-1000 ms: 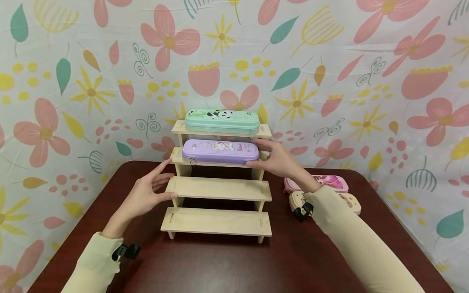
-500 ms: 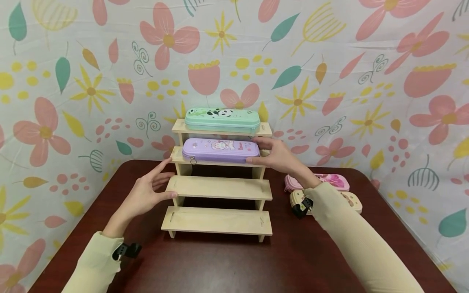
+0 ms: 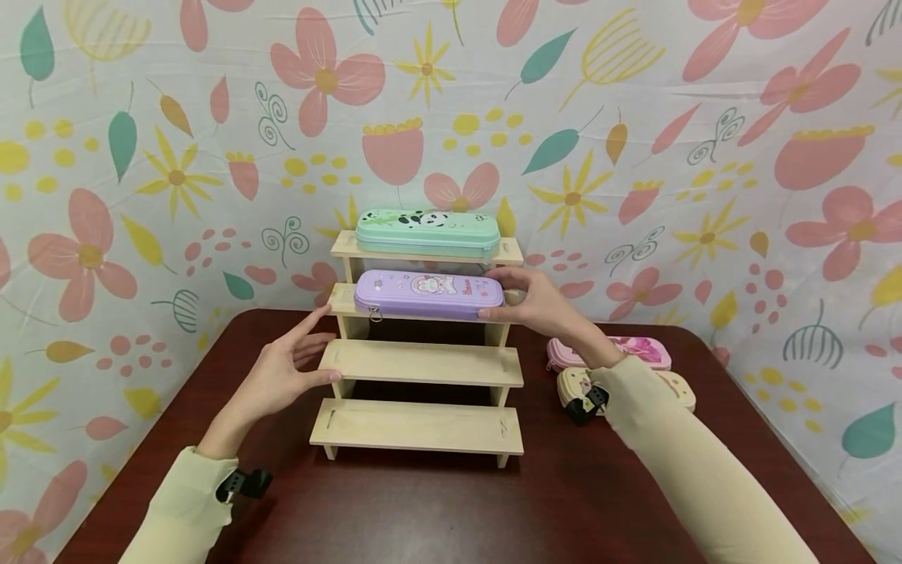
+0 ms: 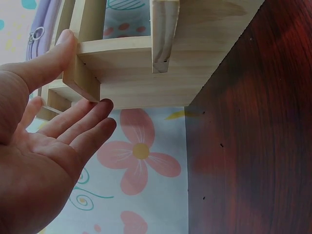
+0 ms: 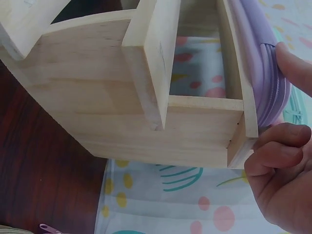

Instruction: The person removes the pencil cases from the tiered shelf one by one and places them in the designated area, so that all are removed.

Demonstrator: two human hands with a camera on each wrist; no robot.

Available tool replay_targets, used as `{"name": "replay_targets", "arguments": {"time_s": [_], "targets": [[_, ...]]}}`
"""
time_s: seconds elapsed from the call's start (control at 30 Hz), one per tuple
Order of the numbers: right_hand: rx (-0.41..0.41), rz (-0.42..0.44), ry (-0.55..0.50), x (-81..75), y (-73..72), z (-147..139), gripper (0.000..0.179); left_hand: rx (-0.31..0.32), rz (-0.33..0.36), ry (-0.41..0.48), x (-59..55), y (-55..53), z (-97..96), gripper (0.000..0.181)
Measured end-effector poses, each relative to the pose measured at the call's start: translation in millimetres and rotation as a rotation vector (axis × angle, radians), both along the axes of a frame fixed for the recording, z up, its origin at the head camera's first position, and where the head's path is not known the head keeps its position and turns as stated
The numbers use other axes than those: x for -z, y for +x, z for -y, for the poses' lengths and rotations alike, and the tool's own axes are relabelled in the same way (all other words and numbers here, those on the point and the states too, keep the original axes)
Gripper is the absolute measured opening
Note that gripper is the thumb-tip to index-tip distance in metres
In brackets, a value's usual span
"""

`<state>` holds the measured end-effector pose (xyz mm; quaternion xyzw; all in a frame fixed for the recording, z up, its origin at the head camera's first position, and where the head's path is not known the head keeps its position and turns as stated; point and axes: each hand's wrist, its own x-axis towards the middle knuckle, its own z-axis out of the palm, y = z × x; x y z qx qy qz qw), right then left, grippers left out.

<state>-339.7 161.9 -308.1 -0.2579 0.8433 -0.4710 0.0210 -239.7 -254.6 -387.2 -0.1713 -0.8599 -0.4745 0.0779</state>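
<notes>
As I watch remotely, a pale, flat-planked wooden stand meets the left hand, fingers straight, thumb apart. Purple case, on the second-highest shelf, sits pinched at its rounded end by the right hand; I'd judge it light, stiff-shelled, slickish, best held there. Metallic ring dangles well apart from that thumb.

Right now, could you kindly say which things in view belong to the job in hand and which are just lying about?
In the job:
pale wooden four-tier stand
purple oblong zip case, in the right grip
mint-green oblong zip case, probably, on top

Apparently just lying about:
pink rounded zip case
cream rounded case, both beside the stand
</notes>
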Motion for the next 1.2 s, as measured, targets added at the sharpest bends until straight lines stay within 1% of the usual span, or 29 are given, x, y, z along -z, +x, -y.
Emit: {"name": "replay_targets", "arguments": {"time_s": [0.3, 0.47, 0.73, 1.07, 1.2], "targets": [[0.022, 0.051, 0.007, -2.2, 1.4, 4.5, 0.077, 0.006, -0.006, -0.011, 1.3, -0.2, 1.3, 0.103], [0.038, 0.055, 0.017, -3.3, 2.2, 6.4, 0.072, 0.008, -0.005, -0.01, 1.3, -0.4, 1.3, 0.103], [0.023, 0.061, -0.003, -4.3, 3.1, 5.2, 0.069, 0.009, -0.013, -0.016, 2.1, -1.7, 1.9, 0.103], [0.01, 0.068, 0.059, -8.4, 4.0, 5.5, 0.079, 0.007, -0.018, -0.013, 1.6, -1.1, 1.7, 0.103], [0.007, 0.076, 0.072, -9.2, 3.3, 4.6, 0.077, 0.009, -0.016, -0.014, 1.9, -1.4, 1.8, 0.103]]}}
